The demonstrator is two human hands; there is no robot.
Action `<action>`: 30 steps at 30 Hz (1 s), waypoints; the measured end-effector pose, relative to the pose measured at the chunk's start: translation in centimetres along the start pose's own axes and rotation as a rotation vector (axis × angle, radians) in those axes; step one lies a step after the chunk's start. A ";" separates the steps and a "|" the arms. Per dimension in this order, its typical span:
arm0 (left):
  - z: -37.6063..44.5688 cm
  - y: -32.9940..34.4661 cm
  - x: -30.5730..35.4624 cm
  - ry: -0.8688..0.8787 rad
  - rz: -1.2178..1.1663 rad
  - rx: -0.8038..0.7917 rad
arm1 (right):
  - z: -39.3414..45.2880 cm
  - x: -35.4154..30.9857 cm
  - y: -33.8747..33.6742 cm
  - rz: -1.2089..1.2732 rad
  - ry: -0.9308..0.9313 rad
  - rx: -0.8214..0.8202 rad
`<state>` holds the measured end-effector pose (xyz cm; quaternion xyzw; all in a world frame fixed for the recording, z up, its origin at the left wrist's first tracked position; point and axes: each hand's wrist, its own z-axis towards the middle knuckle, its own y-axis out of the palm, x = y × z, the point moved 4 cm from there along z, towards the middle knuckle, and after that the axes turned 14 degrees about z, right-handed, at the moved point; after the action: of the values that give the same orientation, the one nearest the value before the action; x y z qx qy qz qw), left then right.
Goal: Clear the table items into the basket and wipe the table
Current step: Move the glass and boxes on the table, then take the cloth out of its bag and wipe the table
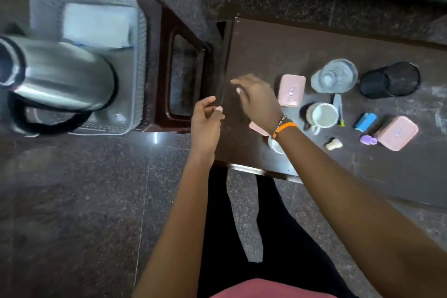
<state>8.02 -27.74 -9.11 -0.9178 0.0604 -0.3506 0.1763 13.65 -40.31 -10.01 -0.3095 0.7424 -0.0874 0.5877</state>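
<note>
Head view. Basket [139,60]: pale perforated plastic, upper left of frame, on a dark stool [167,55] beside the tabletop [278,55]; it already holds a steel flask [60,72] and a white box [96,24].

Hands: left hand [206,121] and right hand [257,99], centre frame over the tabletop's left edge, both empty, fingers loosely spread, close but apart.

Items left on the tabletop, right half of frame:
- Clear glass jar [335,76]: probably fragile and slippery; take by the body.
- Black mesh cup [390,80]: tipped on its side, likely light, may roll.
- White mug [323,115]: rigid; take by the handle.
- Two pink cases [291,89], [398,132]: flat, light, pinch by the edges.
- Blue lighter-like item [366,121], purple piece [367,139], cream piece [333,144]: small, fingertip pick-ups.

Obstruction: the right forearm hides something white and something pink at the tabletop's near edge. The crowded small items make knocks likely.
</note>
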 end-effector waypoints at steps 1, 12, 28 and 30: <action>0.2 -1.0 -0.3 -0.010 -0.022 0.021 | 0.3 -0.9 0.7 0.007 -0.011 -0.022; 6.5 -15.7 -2.8 -0.081 -0.109 0.151 | 11.2 -12.7 14.4 -0.328 -0.261 -0.191; 8.3 -20.0 -3.2 -0.056 -0.088 0.013 | 20.0 -14.4 19.0 -0.509 -0.173 -0.310; 7.5 -19.7 -1.9 -0.007 -0.109 0.021 | 18.5 -15.5 16.8 -0.193 -0.200 -0.098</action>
<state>11.34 -6.87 -8.31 -0.9191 0.0059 -0.3569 0.1669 26.63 -13.97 -11.06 -0.4149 0.6502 -0.0759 0.6319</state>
